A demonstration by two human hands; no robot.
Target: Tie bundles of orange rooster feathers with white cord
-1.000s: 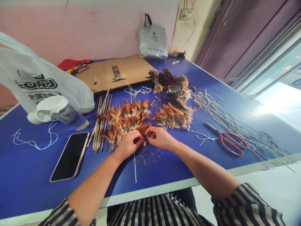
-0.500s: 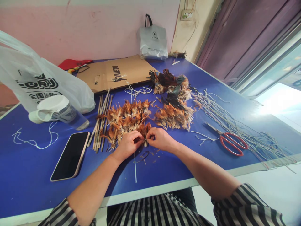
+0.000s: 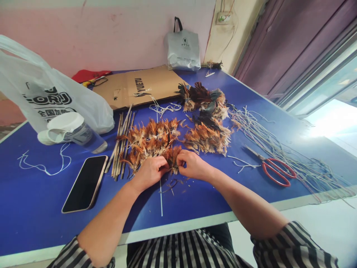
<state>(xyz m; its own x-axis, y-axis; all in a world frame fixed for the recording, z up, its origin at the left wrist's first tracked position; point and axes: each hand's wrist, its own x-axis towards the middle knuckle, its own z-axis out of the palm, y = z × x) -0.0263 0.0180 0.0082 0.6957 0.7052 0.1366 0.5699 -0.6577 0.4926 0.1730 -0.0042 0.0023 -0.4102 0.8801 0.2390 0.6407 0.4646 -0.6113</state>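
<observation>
Cardboard [image 3: 139, 86] at twelve o'clock reads "YUETU". Both hands, the left hand [image 3: 150, 172] and right hand [image 3: 192, 165], pinch one small feather bunch [image 3: 173, 160] at the centre; the jar [image 3: 73, 131] lies at ten o'clock, contents unclear.

- A pink wall [image 3: 106, 33] runs behind the work surface, with faint marks on the paint.
- A cream strip of wall [image 3: 231, 37] stands at the corner, with a socket [image 3: 224, 17] and loose wires near its top.
- To the right hangs a purple curtain [image 3: 281, 48].
- Beside it a window [image 3: 331, 108] with a pale frame lets in bright daylight.
- A large blue table [image 3: 33, 208] with a pale edge fills most of the view.
- Past its near right corner the pale floor [image 3: 320, 216] shows, brightly lit.
</observation>
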